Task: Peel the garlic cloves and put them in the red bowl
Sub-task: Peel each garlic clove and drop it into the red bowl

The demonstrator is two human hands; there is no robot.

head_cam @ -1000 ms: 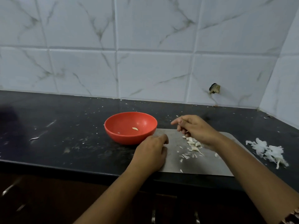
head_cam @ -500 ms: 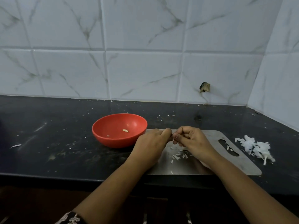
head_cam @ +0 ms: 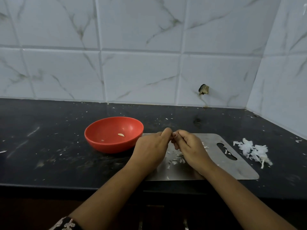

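Over the board (head_cam: 232, 170), the left hand (head_cam: 150, 147) and right hand (head_cam: 191, 146) are now brought together, fingertips (head_cam: 167, 131) pinching a garlic clove hidden between them: peeling is judged begun. Beyond, one peeled clove (head_cam: 121, 134) is held in the red bowl (head_cam: 108, 146).

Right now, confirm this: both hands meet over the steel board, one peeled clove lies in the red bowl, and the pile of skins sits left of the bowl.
Wrong side: the head view shows the pile of skins right of the steel board, not left of the red bowl. The rest stands.
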